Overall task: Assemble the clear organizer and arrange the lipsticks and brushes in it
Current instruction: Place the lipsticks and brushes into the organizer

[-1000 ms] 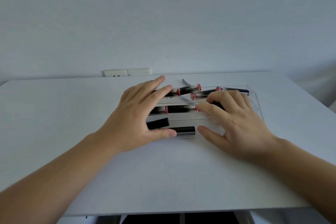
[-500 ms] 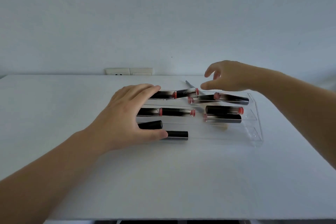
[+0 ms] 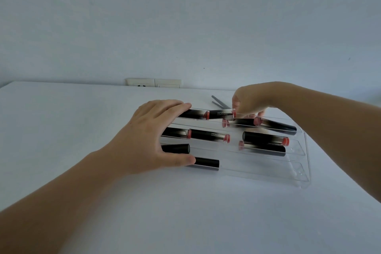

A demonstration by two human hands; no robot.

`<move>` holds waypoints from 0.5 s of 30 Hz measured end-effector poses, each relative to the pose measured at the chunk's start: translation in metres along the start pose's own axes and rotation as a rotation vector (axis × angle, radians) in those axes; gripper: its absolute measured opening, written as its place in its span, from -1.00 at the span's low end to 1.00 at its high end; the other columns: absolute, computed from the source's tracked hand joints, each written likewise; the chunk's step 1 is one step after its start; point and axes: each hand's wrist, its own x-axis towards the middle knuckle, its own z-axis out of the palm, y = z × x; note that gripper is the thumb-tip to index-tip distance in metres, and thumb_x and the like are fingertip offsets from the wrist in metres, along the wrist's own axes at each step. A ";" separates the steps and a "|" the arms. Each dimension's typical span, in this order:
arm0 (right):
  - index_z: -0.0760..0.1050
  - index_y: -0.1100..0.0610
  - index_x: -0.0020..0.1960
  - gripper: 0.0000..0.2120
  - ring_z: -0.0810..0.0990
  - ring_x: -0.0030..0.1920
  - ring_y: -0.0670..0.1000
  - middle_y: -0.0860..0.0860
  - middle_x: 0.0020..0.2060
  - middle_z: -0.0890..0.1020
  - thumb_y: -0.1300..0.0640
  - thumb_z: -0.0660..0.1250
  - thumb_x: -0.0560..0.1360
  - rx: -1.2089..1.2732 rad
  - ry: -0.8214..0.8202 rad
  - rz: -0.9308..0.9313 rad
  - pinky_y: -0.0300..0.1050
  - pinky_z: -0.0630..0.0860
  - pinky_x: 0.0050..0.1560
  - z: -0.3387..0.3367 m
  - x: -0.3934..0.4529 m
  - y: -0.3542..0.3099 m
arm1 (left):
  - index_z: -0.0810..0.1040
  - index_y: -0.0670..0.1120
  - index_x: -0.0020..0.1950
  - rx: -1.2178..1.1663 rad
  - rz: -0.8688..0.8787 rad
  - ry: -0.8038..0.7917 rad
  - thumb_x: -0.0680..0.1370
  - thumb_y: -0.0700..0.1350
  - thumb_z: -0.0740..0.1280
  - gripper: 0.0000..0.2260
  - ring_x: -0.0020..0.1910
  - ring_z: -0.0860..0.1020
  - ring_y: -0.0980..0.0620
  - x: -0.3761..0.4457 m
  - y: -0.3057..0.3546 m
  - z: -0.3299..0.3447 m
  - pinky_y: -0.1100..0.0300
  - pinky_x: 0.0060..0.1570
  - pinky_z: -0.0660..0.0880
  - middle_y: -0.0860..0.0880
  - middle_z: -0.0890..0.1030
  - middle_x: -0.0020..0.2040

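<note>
Two hands are working: left hand [image 3: 151,136] spanning the clear organizer's [image 3: 296,166] left end, fingers spread; right hand [image 3: 250,100] pinching behind it, contents unclear. Its light, slippery, brittle-looking walls are asking for edge grips.

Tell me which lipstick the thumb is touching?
The all-black lipstick in the front row; the left hand rests its thumb against its end. The others lie in rows farther back.

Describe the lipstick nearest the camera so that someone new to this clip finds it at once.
On the white table lies a clear organizer with three long rows. In its front row, by the left hand thumb, lies the front lipstick. Unlike the tubes in the rows behind, it is plain black, with no red end showing.
</note>
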 end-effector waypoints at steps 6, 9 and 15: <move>0.59 0.28 0.14 -0.70 0.58 -0.33 0.00 0.10 -0.16 0.65 0.10 0.25 0.57 -0.109 0.052 0.003 -0.18 0.55 -0.35 0.005 0.001 -0.009 | 0.20 0.23 0.56 -0.007 -0.015 0.007 0.31 0.53 0.31 -0.12 0.50 0.15 0.22 0.003 0.003 0.001 0.21 0.47 0.05 0.29 0.27 0.47; 0.53 0.29 0.22 -0.71 0.52 -0.22 0.07 0.19 -0.01 0.65 0.19 0.18 0.60 -0.189 0.060 0.015 -0.11 0.44 -0.18 0.011 0.003 -0.014 | 0.21 0.22 0.55 -0.012 -0.015 0.026 0.31 0.51 0.32 -0.13 0.47 0.14 0.27 0.004 0.005 0.003 0.24 0.45 0.04 0.31 0.27 0.45; 0.41 0.06 -0.06 -0.85 0.56 -0.31 0.01 0.02 -0.14 0.53 0.02 0.17 0.62 -0.262 0.001 -0.034 -0.15 0.32 -0.35 0.017 0.012 -0.008 | 0.22 0.23 0.55 -0.007 -0.013 0.049 0.34 0.49 0.33 -0.16 0.47 0.14 0.29 0.005 0.005 0.006 0.27 0.44 0.03 0.32 0.27 0.44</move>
